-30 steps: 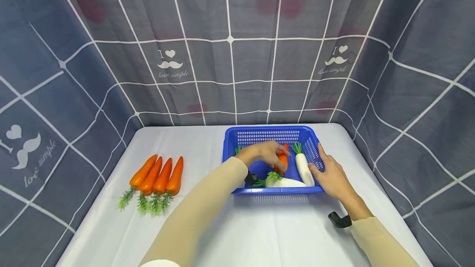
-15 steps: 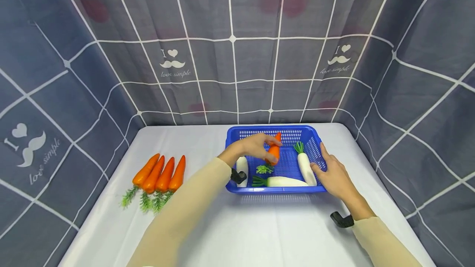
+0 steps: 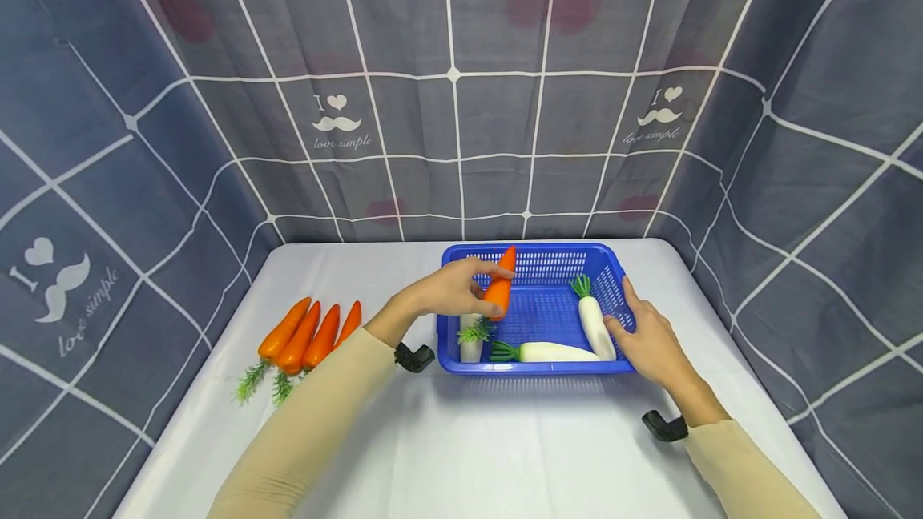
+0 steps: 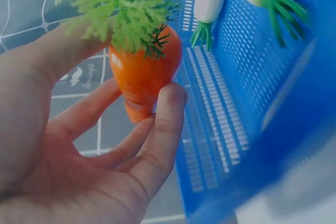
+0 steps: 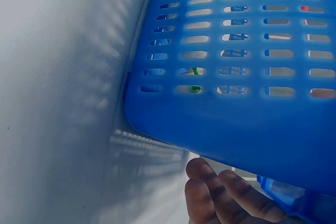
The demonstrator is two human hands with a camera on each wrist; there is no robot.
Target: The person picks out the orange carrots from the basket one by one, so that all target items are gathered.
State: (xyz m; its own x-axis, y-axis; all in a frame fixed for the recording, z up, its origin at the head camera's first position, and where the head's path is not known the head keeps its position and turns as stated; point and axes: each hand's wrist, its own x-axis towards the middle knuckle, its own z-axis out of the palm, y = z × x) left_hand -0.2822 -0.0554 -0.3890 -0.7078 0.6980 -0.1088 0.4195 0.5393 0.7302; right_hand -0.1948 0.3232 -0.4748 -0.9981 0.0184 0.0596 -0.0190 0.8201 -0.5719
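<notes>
In the head view my left hand (image 3: 450, 288) pinches an orange carrot (image 3: 500, 291) between thumb and fingers, raised over the left part of a blue plastic basket (image 3: 537, 369). The carrot's leafy green top (image 4: 123, 11) faces the left wrist camera, its tip pointing away. My right hand (image 3: 652, 347) holds the basket's right side, thumb on the inner side and fingers outside. Inside lie a white radish (image 3: 595, 325) along the right, another radish (image 3: 557, 353) along the front, and a third radish (image 3: 471, 348) at the left, partly hidden by the carrot's leaves.
Several carrots (image 3: 292, 335) lie side by side on the white tablecloth (image 3: 461, 447) at the left, partly covered by the left sleeve (image 3: 310, 407). A grey checked curtain (image 3: 404, 118) encloses the table at the back and sides.
My left hand has taken hold of the carrot and lifted it from the middle of the basket, moving it left. My right hand stays at the basket's right side.
</notes>
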